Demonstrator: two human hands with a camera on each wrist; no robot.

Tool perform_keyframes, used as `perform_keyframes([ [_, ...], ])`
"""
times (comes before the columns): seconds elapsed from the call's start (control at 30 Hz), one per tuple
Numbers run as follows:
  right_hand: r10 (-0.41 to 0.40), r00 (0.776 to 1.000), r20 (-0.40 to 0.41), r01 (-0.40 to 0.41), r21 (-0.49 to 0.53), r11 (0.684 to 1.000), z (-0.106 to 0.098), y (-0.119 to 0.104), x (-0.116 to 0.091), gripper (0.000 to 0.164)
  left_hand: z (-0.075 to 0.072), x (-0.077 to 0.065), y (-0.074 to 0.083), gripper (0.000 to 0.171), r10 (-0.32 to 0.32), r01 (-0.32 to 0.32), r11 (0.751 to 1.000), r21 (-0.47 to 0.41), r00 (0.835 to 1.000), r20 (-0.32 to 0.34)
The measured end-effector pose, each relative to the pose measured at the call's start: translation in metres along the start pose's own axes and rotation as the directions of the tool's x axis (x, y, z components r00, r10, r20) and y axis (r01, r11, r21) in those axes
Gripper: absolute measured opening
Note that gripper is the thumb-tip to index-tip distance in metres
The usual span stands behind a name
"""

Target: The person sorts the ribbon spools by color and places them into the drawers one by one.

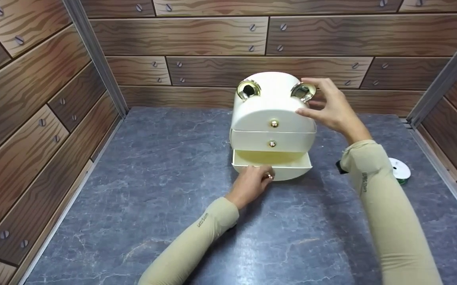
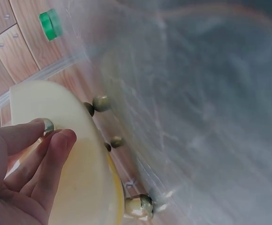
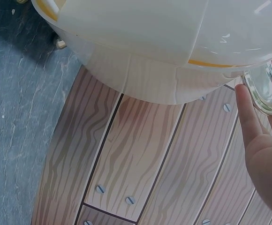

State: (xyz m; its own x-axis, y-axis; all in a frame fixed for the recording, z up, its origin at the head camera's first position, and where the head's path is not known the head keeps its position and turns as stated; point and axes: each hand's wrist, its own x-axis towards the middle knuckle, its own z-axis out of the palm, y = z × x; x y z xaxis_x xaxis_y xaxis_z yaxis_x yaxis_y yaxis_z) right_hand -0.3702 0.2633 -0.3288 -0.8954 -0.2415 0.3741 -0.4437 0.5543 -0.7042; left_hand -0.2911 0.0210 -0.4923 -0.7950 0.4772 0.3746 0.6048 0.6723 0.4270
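Observation:
A cream jewelry box (image 1: 275, 103) with a rounded top faces me, its lowest drawer (image 1: 292, 173) pulled out and the two upper ones closed. With thumb and fingertips, my left hand (image 1: 247, 185) pinches the gold knob (image 2: 48, 126) of that low drawer. Two round, gold-rimmed ornaments stand up from the top like eyes: a left one (image 1: 248, 90) and a right one (image 1: 303, 92). My right hand (image 1: 333, 107) grips the box's upper right, its thumb on the front edge and fingers around the right ornament. The drawer's visible interior is bare.
A white spool (image 1: 400, 168) with green on its lower side lies to the right, partly behind the right sleeve (image 1: 387, 206). Wood-print walls (image 1: 212, 37) enclose the dark marbled tabletop (image 1: 153, 178) at the back and both sides.

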Motion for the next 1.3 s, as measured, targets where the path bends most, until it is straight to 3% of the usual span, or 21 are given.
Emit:
perform_keyframes([
  [0.47, 0.012, 1.0, 0.007, -0.012, 0.011, 1.0, 0.0, -0.001, 0.0, 0.083, -0.001, -0.013, 0.009, 0.006, 0.01, -0.009, 1.0, 0.017, 1.0, -0.015],
  [0.83, 0.005, 1.0, 0.003, -0.005, 0.014, 1.0, 0.0, -0.001, 0.0, 0.081, -0.004, -0.02, 0.011, 0.004, 0.034, -0.034, 0.999, -0.017, 0.999, -0.003],
  [1.3, -0.001, 1.0, -0.001, 0.001, 0.009, 1.0, 0.001, 0.001, 0.0, 0.08, -0.005, -0.025, 0.014, 0.008, 0.013, -0.011, 0.997, -0.074, 1.0, 0.026],
])
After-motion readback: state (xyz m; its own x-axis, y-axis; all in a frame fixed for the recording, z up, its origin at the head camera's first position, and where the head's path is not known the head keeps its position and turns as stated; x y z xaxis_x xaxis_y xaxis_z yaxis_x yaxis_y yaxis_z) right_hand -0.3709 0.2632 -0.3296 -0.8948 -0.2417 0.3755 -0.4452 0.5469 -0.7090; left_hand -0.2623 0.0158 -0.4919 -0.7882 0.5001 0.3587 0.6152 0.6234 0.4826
